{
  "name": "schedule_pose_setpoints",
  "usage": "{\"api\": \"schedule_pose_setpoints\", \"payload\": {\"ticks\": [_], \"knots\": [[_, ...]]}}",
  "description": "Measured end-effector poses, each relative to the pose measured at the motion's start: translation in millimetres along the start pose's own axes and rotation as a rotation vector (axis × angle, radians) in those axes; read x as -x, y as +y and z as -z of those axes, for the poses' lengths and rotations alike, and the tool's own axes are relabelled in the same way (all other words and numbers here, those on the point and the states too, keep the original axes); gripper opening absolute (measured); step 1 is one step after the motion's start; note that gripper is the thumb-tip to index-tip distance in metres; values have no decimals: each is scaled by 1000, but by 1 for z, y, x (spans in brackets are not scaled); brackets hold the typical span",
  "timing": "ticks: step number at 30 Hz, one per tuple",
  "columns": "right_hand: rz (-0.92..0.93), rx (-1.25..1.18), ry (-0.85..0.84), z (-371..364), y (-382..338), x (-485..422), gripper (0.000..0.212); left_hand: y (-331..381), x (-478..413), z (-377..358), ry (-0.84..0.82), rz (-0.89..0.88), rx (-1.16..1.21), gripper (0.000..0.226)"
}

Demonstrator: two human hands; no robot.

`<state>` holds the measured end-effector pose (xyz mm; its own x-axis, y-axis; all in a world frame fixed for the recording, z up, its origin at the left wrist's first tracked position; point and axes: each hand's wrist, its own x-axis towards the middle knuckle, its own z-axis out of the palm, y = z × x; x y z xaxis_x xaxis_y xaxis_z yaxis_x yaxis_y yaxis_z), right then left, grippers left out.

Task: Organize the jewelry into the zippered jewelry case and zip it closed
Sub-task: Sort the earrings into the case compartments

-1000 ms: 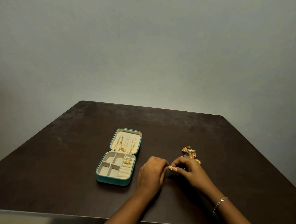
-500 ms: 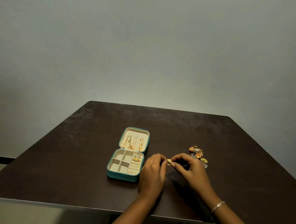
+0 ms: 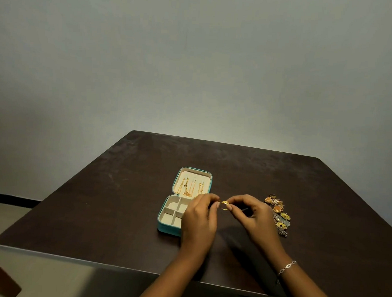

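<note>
A teal jewelry case (image 3: 166,228) lies open on the dark table (image 3: 119,201), its cream lid (image 3: 184,172) holding gold chains (image 3: 188,188). Its tray has square compartments at the left; my left hand (image 3: 199,219) hides the right side. Between both hands a small gold ring (image 3: 224,205) is held above the table, just right of the case. My left fingertips pinch it from the left, and my right hand (image 3: 252,217) pinches it from the right. A pile of loose earrings and studs (image 3: 279,215) lies right of my right hand.
The table's near edge (image 3: 71,257) runs in front of my forearms, with floor below it. A grey wall (image 3: 194,68) stands behind the table. A silver bracelet (image 3: 287,266) is on my right wrist.
Both hands, with the ring, have risen a little and moved toward the case; my left hand now covers the tray's right side. The camera has shifted left.
</note>
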<state>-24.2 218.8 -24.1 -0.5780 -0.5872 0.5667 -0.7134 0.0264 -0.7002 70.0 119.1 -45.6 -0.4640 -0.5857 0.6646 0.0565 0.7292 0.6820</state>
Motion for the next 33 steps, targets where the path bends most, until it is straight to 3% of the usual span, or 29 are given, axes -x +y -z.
{"api": "schedule_pose_setpoints", "payload": {"ticks": [3,6,12,24,33], "knots": [[29,49,-51,-14,-3,-5,5,-17,-6,20,118,-60,-125,28],[49,130,-111,-28,-2,-10,7,-40,-6,32,154,8,-238,29],[46,271,-195,-47,-1,-12,9,-58,8,36,-27,130,-284,20],[77,444,-295,-55,-2,-10,18,-58,9,37,-115,62,-354,27],[243,567,-319,-59,2,-9,18,-58,11,38,-126,61,-362,20]]}}
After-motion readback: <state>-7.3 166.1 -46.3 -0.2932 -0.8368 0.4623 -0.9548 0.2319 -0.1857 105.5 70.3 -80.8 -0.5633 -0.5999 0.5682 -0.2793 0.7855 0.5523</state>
